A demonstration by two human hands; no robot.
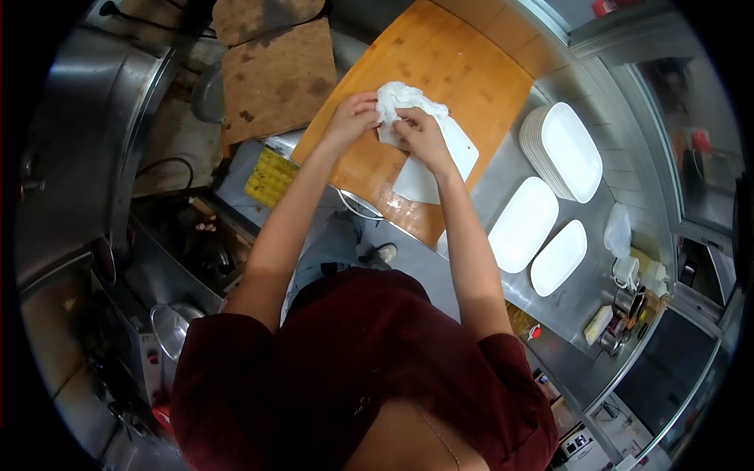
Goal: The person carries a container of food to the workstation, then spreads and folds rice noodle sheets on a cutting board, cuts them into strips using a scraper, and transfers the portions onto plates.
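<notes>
A crumpled white cloth or thin plastic [404, 96] lies on the wooden board [400, 59], between my two hands. My left hand [355, 118] touches its left edge, with the fingers bent round that side. The fingers of my right hand [420, 133] are pinched together at its lower right part. Under my right hand and wrist lies a flat white sheet [418, 182], which reaches toward the near edge of the board; my hand hides part of it.
To the right, a steel counter [503, 157] bears a stack of white oblong plates [572, 151], two single white plates [525, 224] [559, 257] and a clear plastic bag [619, 230]. At left are a stained brown board [275, 78], a yellow tray [271, 177] and a metal bowl [169, 330].
</notes>
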